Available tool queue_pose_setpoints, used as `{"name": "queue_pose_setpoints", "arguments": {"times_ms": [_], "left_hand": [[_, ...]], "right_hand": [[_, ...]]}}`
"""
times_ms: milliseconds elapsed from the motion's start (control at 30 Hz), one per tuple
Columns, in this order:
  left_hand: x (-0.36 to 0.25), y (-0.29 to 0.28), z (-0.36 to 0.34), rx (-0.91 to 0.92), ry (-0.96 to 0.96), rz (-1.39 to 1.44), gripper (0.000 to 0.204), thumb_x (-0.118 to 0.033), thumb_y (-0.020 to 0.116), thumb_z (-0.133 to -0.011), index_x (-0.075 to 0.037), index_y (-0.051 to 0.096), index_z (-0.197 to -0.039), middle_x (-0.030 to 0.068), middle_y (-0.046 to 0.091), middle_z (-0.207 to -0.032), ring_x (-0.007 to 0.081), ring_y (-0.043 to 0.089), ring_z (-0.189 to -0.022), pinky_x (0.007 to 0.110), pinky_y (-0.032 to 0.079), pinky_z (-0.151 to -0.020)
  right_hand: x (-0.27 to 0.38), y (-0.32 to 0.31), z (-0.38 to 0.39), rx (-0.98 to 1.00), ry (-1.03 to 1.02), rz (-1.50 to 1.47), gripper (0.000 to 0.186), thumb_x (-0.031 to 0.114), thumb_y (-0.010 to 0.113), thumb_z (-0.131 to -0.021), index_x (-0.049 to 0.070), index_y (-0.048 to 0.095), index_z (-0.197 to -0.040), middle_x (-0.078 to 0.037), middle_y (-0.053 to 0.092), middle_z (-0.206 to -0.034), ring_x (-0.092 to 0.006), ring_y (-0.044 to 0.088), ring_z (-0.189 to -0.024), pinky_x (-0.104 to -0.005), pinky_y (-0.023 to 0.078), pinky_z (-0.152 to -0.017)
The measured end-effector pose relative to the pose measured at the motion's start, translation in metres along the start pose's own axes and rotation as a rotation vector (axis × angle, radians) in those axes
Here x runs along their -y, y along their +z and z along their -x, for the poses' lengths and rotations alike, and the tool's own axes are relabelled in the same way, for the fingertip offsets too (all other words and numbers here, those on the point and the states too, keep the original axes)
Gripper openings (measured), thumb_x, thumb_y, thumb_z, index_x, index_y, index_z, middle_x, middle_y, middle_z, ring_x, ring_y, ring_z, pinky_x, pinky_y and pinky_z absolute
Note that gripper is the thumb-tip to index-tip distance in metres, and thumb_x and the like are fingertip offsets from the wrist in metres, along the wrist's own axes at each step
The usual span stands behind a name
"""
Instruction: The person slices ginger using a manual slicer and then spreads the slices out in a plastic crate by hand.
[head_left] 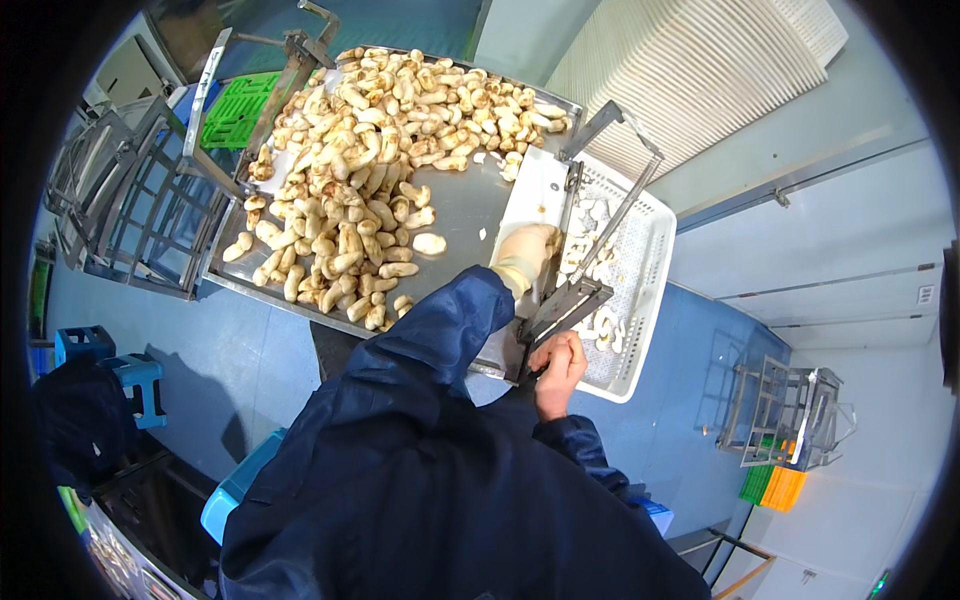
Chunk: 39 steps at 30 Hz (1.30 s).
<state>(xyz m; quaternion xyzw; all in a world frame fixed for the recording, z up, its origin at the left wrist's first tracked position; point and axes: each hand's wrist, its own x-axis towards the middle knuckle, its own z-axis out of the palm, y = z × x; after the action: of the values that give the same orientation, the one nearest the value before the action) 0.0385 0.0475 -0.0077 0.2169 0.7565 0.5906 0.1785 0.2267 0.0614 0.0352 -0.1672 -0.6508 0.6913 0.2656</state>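
Nearest, the right hand (562, 375) curls its fingers around the near end of a metal frame (566, 310), the left hand (532, 248) lies over a white board (541, 185), its fingers' state impossible to tell, and beyond, mushrooms (380, 150) heap the steel desk (470, 205).

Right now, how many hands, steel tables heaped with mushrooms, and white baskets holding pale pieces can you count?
Hands: 2 (left hand, right hand)
Steel table: 1
White basket: 1
Total: 4

Left hand (533, 246) extended, right hand (562, 372) curled
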Motion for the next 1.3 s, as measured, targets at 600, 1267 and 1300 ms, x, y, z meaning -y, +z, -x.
{"name": "queue_pose_setpoints", "arguments": {"times_ms": [600, 1267, 1300], "left_hand": [[-0.001, 0.008, -0.005, -0.226, -0.021, -0.084, 0.025, -0.006, 0.052, -0.076, -0.004, 0.063, -0.098, 0.0179, 0.064, -0.085, 0.0317, 0.061, -0.081, 0.035, 0.047, -0.075], [-0.017, -0.072, 0.033, 0.102, 0.306, -0.651, 0.026, -0.011, 0.05, -0.081, -0.012, 0.06, -0.105, 0.0122, 0.059, -0.105, 0.0315, 0.058, -0.096, 0.034, 0.046, -0.084], [-0.004, -0.051, 0.024, -0.007, 0.415, -0.708, 0.028, -0.01, 0.046, -0.082, -0.013, 0.059, -0.107, 0.0159, 0.057, -0.107, 0.0324, 0.055, -0.101, 0.035, 0.045, -0.084]], "right_hand": [[-0.002, 0.007, 0.001, 0.007, 0.015, 0.03, 0.026, 0.013, 0.037, -0.093, 0.005, 0.039, -0.068, -0.003, 0.037, -0.049, -0.0103, 0.034, -0.04, -0.0251, 0.031, -0.039], [0.026, 0.006, -0.008, 0.001, 0.103, -0.007, 0.017, 0.008, 0.037, -0.087, 0.003, 0.042, -0.071, -0.003, 0.041, -0.05, -0.01, 0.036, -0.041, -0.024, 0.031, -0.04], [0.028, 0.007, -0.009, -0.012, 0.098, -0.028, 0.018, 0.008, 0.04, -0.088, 0.003, 0.043, -0.071, -0.002, 0.041, -0.048, -0.0082, 0.035, -0.04, -0.0231, 0.03, -0.039]]}}
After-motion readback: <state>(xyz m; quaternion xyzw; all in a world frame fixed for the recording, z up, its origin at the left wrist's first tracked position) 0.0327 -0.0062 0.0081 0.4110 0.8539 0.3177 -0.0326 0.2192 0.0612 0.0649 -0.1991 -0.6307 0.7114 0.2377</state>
